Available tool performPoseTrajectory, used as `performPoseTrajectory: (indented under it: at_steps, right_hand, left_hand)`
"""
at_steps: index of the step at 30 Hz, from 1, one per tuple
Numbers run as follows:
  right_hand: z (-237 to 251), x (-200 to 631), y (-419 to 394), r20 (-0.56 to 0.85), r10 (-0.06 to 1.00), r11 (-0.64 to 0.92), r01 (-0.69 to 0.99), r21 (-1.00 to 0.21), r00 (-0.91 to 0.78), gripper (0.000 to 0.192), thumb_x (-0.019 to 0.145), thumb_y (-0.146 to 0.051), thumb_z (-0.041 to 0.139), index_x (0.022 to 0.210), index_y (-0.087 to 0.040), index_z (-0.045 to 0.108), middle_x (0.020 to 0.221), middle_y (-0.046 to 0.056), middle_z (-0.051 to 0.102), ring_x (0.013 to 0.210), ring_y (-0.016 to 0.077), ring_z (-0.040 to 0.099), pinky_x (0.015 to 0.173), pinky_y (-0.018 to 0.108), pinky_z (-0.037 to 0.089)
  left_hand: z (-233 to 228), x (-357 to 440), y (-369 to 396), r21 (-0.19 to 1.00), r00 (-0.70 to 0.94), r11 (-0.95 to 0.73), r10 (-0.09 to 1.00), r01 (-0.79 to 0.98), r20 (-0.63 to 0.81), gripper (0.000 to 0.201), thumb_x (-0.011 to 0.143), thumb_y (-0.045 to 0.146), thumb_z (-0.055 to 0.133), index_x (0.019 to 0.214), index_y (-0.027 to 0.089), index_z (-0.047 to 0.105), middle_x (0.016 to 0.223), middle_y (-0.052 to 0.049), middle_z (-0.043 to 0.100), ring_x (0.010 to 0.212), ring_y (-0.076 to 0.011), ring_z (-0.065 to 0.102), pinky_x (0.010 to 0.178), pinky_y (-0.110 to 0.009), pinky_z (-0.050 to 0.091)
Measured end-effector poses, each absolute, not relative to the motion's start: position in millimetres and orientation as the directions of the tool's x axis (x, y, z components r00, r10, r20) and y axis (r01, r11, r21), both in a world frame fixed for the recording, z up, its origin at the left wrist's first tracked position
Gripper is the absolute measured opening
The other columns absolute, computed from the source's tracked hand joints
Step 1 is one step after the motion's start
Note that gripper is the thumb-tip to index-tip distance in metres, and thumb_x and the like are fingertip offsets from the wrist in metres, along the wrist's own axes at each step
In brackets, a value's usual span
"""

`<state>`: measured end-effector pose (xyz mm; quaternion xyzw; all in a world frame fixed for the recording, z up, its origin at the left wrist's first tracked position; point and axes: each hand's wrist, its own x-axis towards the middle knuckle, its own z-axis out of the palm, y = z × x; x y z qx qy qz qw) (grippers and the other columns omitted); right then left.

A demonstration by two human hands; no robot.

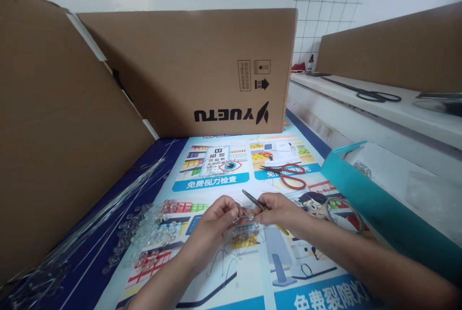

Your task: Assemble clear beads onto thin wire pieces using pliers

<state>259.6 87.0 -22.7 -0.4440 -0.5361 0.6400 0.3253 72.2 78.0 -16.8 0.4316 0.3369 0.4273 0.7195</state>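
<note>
1. The beaded wire piece (246, 220) was at the clock's centre, held up between both hands; its clear, rounded beads sat on thin, shiny wire. Curved wire lengths showed towards 6 and 7 o'clock, though whether they hung from it or lay beneath could not be told.

2. The left hand (219, 216), on the 9 o'clock side, pinched the piece narrowly between thumb and fingertips, probably to steady something so slight.

3. The right hand (276, 208), at 3 o'clock, was curled round pliers (253, 198) with yellow handles, its fingertips close to the beads. The dark metal tips pointed between 10 and 11, perhaps so that the fingers could work with the tool kept in the palm.

4. Scissors with red looped handles (293, 183) lay open between 1 and 2 o'clock, seemingly parked within easy reach.

5. Glassy loose beads (157, 228) spread around 9 o'clock, beside straight, glinting wires (122, 199), likely set there to suit the left hand.

6. At 3 o'clock lay a ring-shaped coil (358, 216); beyond it stood a teal-sided box (368, 194), white inside.

7. A smooth printed sheet (249, 276) covered much of the navy tabletop (176, 148). Stiff brown cardboard (180, 69) stood upright around 11 o'clock, apparently as a screen.
</note>
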Motion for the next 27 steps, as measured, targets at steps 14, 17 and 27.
performPoseTrajectory:
  at_steps: [14, 17, 27]
  right_hand:
    - [-30, 254, 90, -0.072, 0.951, 0.02, 0.294, -0.955, -0.299, 0.013, 0.063, -0.024, 0.059, 0.07, -0.016, 0.052, 0.058, -0.005, 0.045, 0.053, 0.0067, 0.037, 0.046, 0.018, 0.029]
    - [-28, 253, 88, -0.06, 0.956, 0.043, 0.338, -0.94, -0.288, 0.012, 0.064, -0.025, 0.058, 0.071, -0.016, 0.053, 0.058, -0.005, 0.044, 0.052, 0.0069, 0.036, 0.046, 0.018, 0.029]
    - [-29, 252, 85, -0.015, 0.957, 0.09, 0.343, -0.935, -0.29, 0.012, 0.067, -0.025, 0.057, 0.073, -0.015, 0.058, 0.057, -0.005, 0.042, 0.052, 0.0068, 0.034, 0.045, 0.018, 0.027]
  left_hand:
    - [-19, 77, 76, 0.94, 0.373, 0.275, 0.909, -0.2, -0.187, 0.017, 0.075, 0.025, 0.062, 0.072, 0.016, 0.048, 0.072, -0.001, 0.059, 0.067, -0.0111, 0.053, 0.064, -0.025, 0.041]
    - [-21, 77, 78, 0.953, 0.361, 0.247, 0.917, -0.175, -0.172, 0.016, 0.075, 0.023, 0.062, 0.072, 0.016, 0.048, 0.067, 0.001, 0.056, 0.062, -0.0094, 0.051, 0.061, -0.023, 0.039]
    - [-33, 74, 79, 0.903, 0.412, 0.342, 0.885, -0.261, -0.216, 0.011, 0.079, 0.025, 0.058, 0.085, 0.017, 0.056, 0.084, -0.004, 0.058, 0.071, -0.0102, 0.052, 0.066, -0.024, 0.042]
